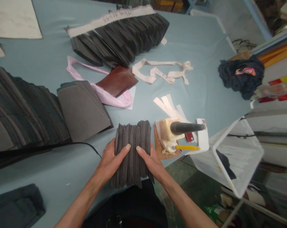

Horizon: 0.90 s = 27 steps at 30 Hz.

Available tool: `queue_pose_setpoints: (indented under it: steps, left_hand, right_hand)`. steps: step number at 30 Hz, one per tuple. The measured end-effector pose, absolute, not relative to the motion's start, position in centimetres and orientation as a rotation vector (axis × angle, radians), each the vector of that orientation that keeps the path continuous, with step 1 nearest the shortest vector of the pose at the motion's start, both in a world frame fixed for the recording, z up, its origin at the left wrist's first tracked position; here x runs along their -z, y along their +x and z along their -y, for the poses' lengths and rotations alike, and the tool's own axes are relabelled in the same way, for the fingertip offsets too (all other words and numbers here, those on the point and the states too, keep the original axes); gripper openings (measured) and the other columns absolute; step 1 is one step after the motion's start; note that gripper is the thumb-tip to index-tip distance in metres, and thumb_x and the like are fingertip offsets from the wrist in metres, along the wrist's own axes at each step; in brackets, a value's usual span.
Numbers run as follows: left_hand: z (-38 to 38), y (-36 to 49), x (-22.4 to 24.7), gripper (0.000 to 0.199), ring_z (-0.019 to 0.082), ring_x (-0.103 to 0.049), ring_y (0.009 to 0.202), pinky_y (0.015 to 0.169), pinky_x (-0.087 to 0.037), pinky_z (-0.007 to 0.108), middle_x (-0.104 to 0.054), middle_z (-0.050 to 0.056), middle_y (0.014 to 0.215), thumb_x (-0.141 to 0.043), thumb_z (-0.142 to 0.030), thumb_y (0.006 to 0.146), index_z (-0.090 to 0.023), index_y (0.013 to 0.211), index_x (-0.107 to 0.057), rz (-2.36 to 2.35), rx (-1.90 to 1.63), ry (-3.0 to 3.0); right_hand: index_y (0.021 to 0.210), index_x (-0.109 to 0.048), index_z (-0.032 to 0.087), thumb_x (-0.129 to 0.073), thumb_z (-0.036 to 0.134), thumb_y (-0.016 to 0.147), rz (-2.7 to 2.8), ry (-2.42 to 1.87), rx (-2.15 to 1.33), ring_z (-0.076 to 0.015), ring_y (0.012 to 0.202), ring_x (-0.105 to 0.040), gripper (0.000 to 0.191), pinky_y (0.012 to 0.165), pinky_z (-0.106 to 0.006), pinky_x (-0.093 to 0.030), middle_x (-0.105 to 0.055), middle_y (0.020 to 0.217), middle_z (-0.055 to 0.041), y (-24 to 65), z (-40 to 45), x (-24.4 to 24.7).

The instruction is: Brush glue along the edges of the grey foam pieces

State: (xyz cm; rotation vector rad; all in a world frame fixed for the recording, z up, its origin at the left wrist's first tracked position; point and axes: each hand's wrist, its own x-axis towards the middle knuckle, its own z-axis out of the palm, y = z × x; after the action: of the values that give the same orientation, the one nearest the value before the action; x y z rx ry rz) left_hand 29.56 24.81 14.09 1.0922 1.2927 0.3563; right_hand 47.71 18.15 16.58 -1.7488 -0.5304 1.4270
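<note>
A thick stack of dark grey fabric pieces (133,136) stands on edge at the front of the table, squeezed between my two hands. My left hand (112,158) grips its left side, thumb lying over the top edges. On the opposite side my right hand (152,160) presses in the same way, its thumb close to the left one. Both hands' other fingers are mostly hidden behind the stack. Just right of it sits a glue bottle with a black nozzle (181,128), on a brown board (159,142) beside a yellow-handled brush (187,148).
More dark grey pieces (84,107) fan out at left. A tied bundle (124,38) lies at the back, near a pink strip (102,93), brown pieces (119,80) and a white band (145,77). A white bin (238,158) stands off the table's right edge.
</note>
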Motion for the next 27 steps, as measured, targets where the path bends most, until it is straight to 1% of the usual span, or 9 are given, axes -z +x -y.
queue_pose_setpoints:
  steps: [4, 10, 13, 16, 18, 21, 23, 25, 27]
  left_hand:
    - [-24.4, 29.3, -13.5, 0.078, 0.036, -0.068, 0.129, 0.116, -0.055, 0.051, -0.073, 0.015, 0.133, -0.063, -0.078, 0.090, -0.017, 0.139, -0.066, -1.314, -0.336, 1.029]
    - [-24.6, 29.2, -13.3, 0.078, 0.036, -0.070, 0.125, 0.114, -0.057, 0.050, -0.075, 0.016, 0.129, -0.066, -0.078, 0.089, -0.016, 0.136, -0.068, -1.268, -0.301, 1.020]
    - [-24.8, 29.5, -13.7, 0.076, 0.036, -0.070, 0.124, 0.113, -0.057, 0.051, -0.075, 0.015, 0.128, -0.066, -0.078, 0.089, -0.016, 0.133, -0.070, -1.243, -0.295, 1.047]
    - [-25.1, 30.2, -14.3, 0.078, 0.038, -0.066, 0.130, 0.118, -0.053, 0.056, -0.072, 0.015, 0.132, -0.069, -0.077, 0.087, -0.017, 0.137, -0.068, -1.230, -0.321, 1.101]
    - [-25.4, 30.7, -15.0, 0.082, 0.037, -0.057, 0.143, 0.128, -0.043, 0.059, -0.065, 0.015, 0.146, -0.071, -0.075, 0.087, -0.020, 0.148, -0.060, -1.246, -0.374, 1.168]
    - [-25.8, 31.1, -16.6, 0.094, 0.034, -0.038, 0.159, 0.137, -0.027, 0.058, -0.043, 0.013, 0.169, -0.074, -0.071, 0.088, -0.026, 0.164, -0.041, -1.264, -0.542, 1.354]
    - [-26.1, 31.0, -17.5, 0.102, 0.034, -0.032, 0.163, 0.139, -0.024, 0.059, -0.034, 0.013, 0.175, -0.077, -0.069, 0.089, -0.027, 0.169, -0.029, -1.195, -0.647, 1.504]
    - [-26.4, 30.6, -17.7, 0.108, 0.036, -0.030, 0.164, 0.138, -0.023, 0.062, -0.029, 0.015, 0.177, -0.079, -0.067, 0.089, -0.028, 0.171, -0.020, -1.082, -0.711, 1.625]
    - [-26.3, 29.9, -17.0, 0.114, 0.039, -0.030, 0.163, 0.137, -0.025, 0.065, -0.026, 0.016, 0.178, -0.082, -0.066, 0.088, -0.030, 0.172, -0.014, -0.999, -0.744, 1.716]
  right_hand:
    - [0.148, -0.062, 0.022, -0.080, 0.066, 0.085, 0.439, -1.805, -1.501, -0.0319, 0.136, -0.066, 0.078, 0.124, -0.053, -0.046, -0.073, 0.143, -0.0113, 48.1, -17.2, -15.5]
    - [0.144, -0.068, 0.024, -0.075, 0.073, 0.088, 0.561, -1.742, -1.655, -0.0322, 0.144, -0.061, 0.075, 0.129, -0.056, -0.041, -0.070, 0.149, -0.0099, 50.2, -17.6, -15.3]
    - [0.140, -0.072, 0.025, -0.071, 0.076, 0.089, 0.667, -1.696, -1.782, -0.0328, 0.144, -0.061, 0.071, 0.128, -0.057, -0.042, -0.071, 0.148, -0.0088, 51.0, -18.0, -16.0]
    - [0.143, -0.070, 0.025, -0.070, 0.073, 0.092, 0.788, -1.736, -1.741, -0.0324, 0.144, -0.062, 0.070, 0.127, -0.056, -0.044, -0.069, 0.150, -0.0096, 51.0, -18.1, -16.8]
    - [0.148, -0.064, 0.024, -0.068, 0.069, 0.095, 0.942, -1.782, -1.583, -0.0317, 0.142, -0.062, 0.070, 0.125, -0.056, -0.047, -0.068, 0.151, -0.0111, 51.0, -18.0, -17.3]
    - [0.147, -0.062, 0.022, -0.071, 0.063, 0.094, 1.155, -1.820, -1.193, -0.0321, 0.140, -0.062, 0.068, 0.123, -0.055, -0.048, -0.067, 0.147, -0.0131, 51.2, -17.8, -17.9]
    - [0.138, -0.067, 0.021, -0.077, 0.063, 0.089, 1.262, -1.827, -0.980, -0.0344, 0.138, -0.062, 0.065, 0.123, -0.056, -0.047, -0.070, 0.141, -0.0137, 51.5, -17.5, -17.7]
    - [0.129, -0.073, 0.021, -0.081, 0.064, 0.083, 1.342, -1.848, -0.832, -0.0378, 0.137, -0.062, 0.063, 0.123, -0.059, -0.045, -0.073, 0.136, -0.0141, 51.8, -17.0, -16.9]
    - [0.125, -0.077, 0.023, -0.084, 0.064, 0.080, 1.401, -1.876, -0.815, -0.0404, 0.140, -0.059, 0.061, 0.127, -0.061, -0.040, -0.074, 0.135, -0.0133, 51.9, -16.4, -15.6]
